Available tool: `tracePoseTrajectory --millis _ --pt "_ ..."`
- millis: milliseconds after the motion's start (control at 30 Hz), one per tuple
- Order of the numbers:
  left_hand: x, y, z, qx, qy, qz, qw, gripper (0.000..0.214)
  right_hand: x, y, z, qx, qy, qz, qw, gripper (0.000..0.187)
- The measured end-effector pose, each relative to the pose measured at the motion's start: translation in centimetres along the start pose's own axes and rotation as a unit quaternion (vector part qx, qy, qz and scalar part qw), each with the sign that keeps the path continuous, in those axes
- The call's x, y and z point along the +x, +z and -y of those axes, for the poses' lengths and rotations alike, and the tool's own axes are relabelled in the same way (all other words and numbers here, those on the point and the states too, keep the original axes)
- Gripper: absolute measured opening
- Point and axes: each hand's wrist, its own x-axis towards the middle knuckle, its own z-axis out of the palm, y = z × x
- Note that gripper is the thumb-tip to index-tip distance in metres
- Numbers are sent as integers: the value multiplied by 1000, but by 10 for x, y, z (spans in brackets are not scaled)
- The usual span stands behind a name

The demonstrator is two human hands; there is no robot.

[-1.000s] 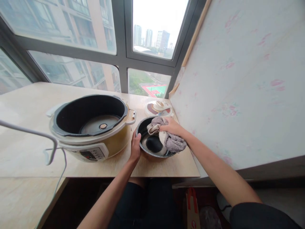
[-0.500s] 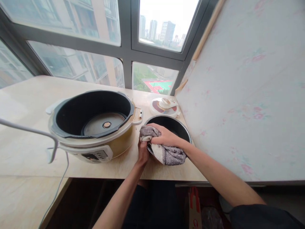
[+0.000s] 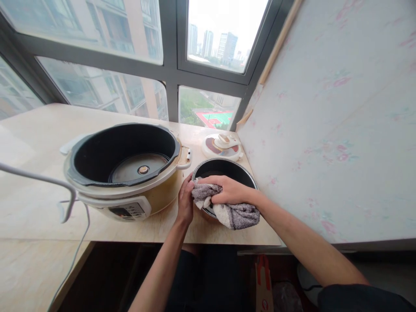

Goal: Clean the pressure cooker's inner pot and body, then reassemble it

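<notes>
My right hand [image 3: 230, 190] is closed on a grey and white cloth [image 3: 241, 216], pressing it into the near left part of a black inner pot [image 3: 243, 173]. The rest of the cloth hangs over the pot's near rim. Against the pot's left outer side, my left hand [image 3: 185, 203] grips it, thumb near the rim. The cloth and my right hand hide part of the pot's inside. Left of both hands stands an electric pressure cooker body [image 3: 164, 197], uncovered, with a dark inside and a round metal plate at its bottom.
The cooker's lid [image 3: 210, 146] lies behind the pot by the window. A grey cord [image 3: 81, 236] runs over the table [image 3: 29, 208] at left. A flowered wall [image 3: 325, 130] bounds the right side. Below the table edge stands a paper bag [image 3: 264, 286].
My left hand has shifted from the cloth and near rim to the pot's left side. My right hand has moved the cloth slightly right and lower.
</notes>
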Motion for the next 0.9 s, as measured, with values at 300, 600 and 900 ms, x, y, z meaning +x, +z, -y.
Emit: tracePoseTrajectory --millis 300,600,900 --pt "10 0 -10 103 30 -3 994 62 -35 -45 13 -40 118 169 978 63" --pt "12 1 -12 92 12 12 996 72 -48 -70 -25 -286 122 -28 950 73" --pt "8 1 -11 54 -16 7 998 76 -2 -69 -33 -369 91 -136 915 70"
